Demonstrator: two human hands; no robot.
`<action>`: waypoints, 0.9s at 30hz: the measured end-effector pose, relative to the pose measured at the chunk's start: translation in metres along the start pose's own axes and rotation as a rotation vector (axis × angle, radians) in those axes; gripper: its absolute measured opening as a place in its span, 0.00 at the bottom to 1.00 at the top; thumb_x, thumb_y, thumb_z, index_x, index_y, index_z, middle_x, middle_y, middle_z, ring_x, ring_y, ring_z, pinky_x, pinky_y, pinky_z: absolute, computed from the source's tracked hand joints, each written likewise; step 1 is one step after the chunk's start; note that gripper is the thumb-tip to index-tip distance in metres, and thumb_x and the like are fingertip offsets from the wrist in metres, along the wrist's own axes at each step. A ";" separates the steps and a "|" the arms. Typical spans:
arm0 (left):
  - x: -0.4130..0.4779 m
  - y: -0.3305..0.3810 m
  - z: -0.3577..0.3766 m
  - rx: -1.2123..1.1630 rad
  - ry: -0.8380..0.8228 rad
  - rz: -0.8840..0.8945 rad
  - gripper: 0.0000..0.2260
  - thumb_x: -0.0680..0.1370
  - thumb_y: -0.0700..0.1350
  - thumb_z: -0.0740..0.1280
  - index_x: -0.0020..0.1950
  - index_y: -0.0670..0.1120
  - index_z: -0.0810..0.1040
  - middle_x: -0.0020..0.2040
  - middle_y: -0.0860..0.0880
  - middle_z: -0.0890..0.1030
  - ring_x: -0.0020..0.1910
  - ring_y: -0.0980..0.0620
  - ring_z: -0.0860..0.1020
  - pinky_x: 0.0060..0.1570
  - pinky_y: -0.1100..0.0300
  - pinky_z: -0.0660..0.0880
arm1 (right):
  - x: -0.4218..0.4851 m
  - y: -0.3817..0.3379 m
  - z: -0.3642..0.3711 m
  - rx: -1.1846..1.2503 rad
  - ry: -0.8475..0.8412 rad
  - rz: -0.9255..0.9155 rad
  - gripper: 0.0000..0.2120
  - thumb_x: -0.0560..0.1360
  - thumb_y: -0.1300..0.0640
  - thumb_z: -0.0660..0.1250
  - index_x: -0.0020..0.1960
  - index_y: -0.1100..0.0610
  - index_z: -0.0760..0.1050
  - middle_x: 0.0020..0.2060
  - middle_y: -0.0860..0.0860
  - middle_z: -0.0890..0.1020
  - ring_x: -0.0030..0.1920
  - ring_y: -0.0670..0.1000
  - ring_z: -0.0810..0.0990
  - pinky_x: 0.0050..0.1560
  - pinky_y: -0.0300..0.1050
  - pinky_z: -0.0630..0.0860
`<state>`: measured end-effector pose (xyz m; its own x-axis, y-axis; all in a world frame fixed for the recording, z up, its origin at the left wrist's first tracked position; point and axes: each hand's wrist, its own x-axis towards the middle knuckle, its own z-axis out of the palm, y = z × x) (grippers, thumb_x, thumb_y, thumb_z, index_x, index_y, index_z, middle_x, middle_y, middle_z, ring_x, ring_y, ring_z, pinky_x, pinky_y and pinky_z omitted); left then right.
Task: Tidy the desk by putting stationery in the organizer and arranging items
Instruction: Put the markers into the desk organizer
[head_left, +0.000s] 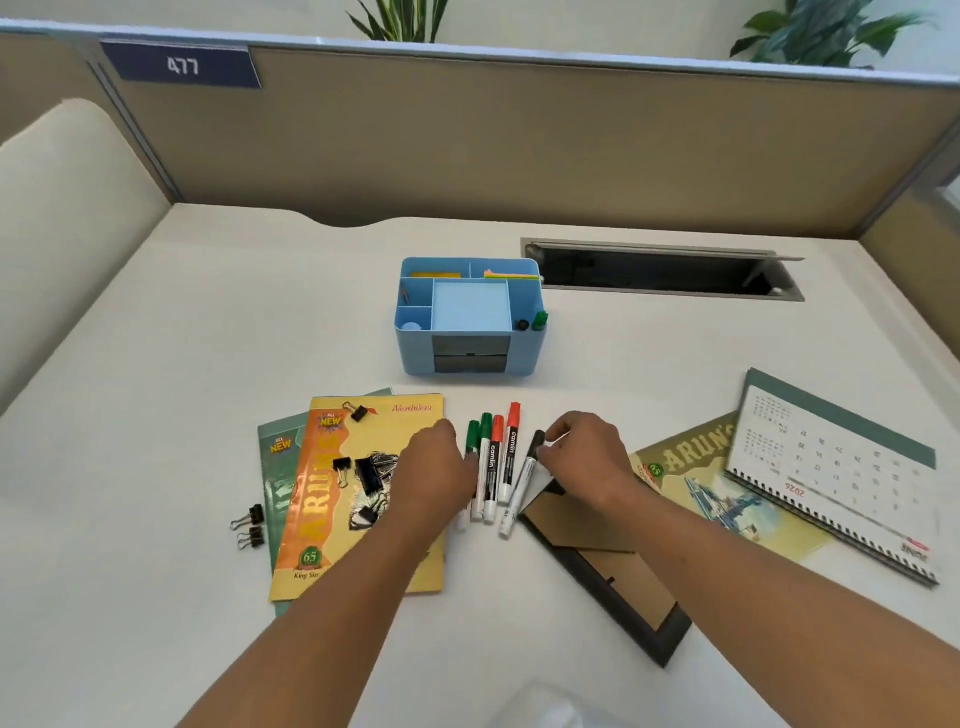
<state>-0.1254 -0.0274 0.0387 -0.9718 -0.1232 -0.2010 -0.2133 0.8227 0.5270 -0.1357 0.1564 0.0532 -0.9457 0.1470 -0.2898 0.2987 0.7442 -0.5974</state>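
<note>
markers step is what's going on right now. five markers (491, 467) are lying side by side on the tabletop (156, 364) in the middle of the frame, caps pointing up toward the blue organizer (415, 353). that one is sitting just above them at frame centre, well apart from both hands.

the right hand (587, 457) is reaching in from the lower right, and its fingers (563, 428) and thumb are pinching the black marker (524, 470) near the cap. that marker is the rightmost of the bunch and it's lying a bit tilted, with its tail end beside a face-down picture frame (608, 561). the left hand (434, 467) is coming in from the lower left and sitting right against the green-capped markers. its fingers are tucked under the back of the hand, so i can't tell if they're grasping anything or just nudging the row together.

looks to me like the organizer is already getting filled: a green cap (540, 319) is poking out of its front right compartment. my guess for the next move is lifting the black marker clear of the frame's edge, carrying it up the frame and dropping it upright into that same slot.

plenty left after that though. binder clips (369, 473) are sitting on the yellow notebook (322, 519) at left, two more are loose on the tabletop beside it, and a desk calendar (831, 467) is lying over at the right.
</note>
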 end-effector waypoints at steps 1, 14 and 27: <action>0.005 0.002 -0.001 0.007 -0.012 -0.009 0.14 0.78 0.48 0.66 0.59 0.41 0.75 0.49 0.44 0.80 0.43 0.47 0.76 0.39 0.57 0.72 | 0.002 -0.003 0.003 -0.016 0.010 0.005 0.04 0.71 0.55 0.72 0.43 0.52 0.77 0.39 0.48 0.82 0.38 0.50 0.81 0.36 0.41 0.74; 0.014 0.010 0.001 0.078 -0.086 -0.059 0.07 0.73 0.38 0.67 0.38 0.45 0.70 0.36 0.48 0.74 0.35 0.47 0.75 0.31 0.59 0.68 | 0.016 -0.016 0.026 -0.116 0.006 0.092 0.13 0.64 0.51 0.74 0.37 0.55 0.70 0.29 0.49 0.77 0.28 0.48 0.75 0.23 0.37 0.61; -0.005 0.018 -0.047 -0.081 0.024 0.020 0.06 0.72 0.45 0.70 0.49 0.49 0.80 0.41 0.51 0.82 0.38 0.50 0.78 0.31 0.63 0.68 | 0.005 -0.027 -0.012 0.028 0.087 0.039 0.11 0.65 0.49 0.73 0.38 0.54 0.74 0.33 0.50 0.80 0.33 0.49 0.79 0.30 0.41 0.70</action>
<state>-0.1289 -0.0383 0.0877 -0.9780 -0.1211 -0.1699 -0.1999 0.7775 0.5962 -0.1500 0.1449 0.0767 -0.9404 0.2327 -0.2481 0.3381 0.7186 -0.6077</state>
